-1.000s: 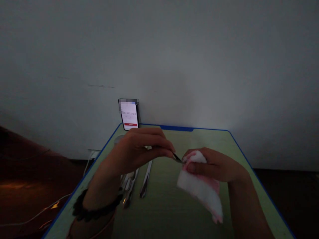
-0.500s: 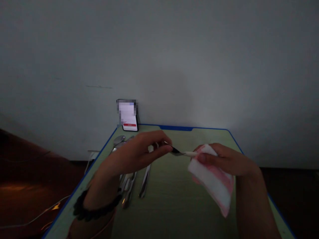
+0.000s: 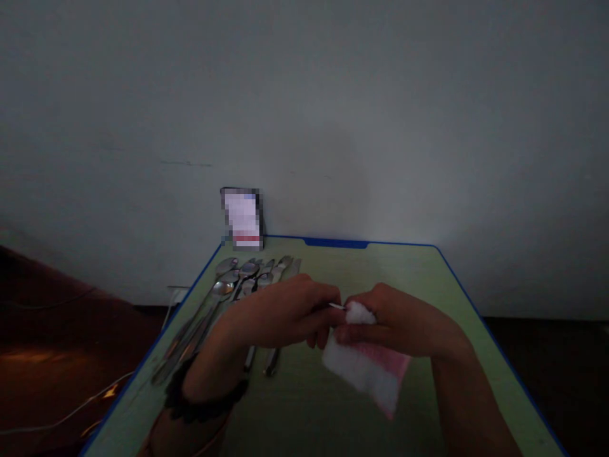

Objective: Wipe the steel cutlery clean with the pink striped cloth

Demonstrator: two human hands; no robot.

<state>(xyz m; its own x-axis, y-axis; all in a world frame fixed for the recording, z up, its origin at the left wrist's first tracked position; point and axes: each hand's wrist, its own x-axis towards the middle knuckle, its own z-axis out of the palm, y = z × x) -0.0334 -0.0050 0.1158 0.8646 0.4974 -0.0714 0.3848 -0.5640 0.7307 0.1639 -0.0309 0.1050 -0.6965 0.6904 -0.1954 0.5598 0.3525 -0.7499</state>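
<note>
My left hand (image 3: 290,314) is closed on a piece of cutlery (image 3: 337,306), mostly hidden by my fingers. Only a thin bright sliver of its metal shows, so I cannot tell whether it is a fork or a spoon. My right hand (image 3: 394,324) pinches a white and pink cloth (image 3: 361,368) around the other end of it. The cloth hangs below my fingers, above the table, and both hands almost touch. Left of them lie several metal spoons (image 3: 222,289), forks (image 3: 284,261) and other cutlery, partly covered by my left forearm.
The pale green table (image 3: 380,266) has a blue edge and stands against a grey wall (image 3: 380,127). A phone (image 3: 243,219) with a lit screen leans on the wall at the back left corner. A white cable (image 3: 95,400) runs over the floor at left.
My right hand has moved left with the cloth, up to my left hand. My left hand has shifted slightly right and down, uncovering more cutlery. The utensil's pale handle is now hidden.
</note>
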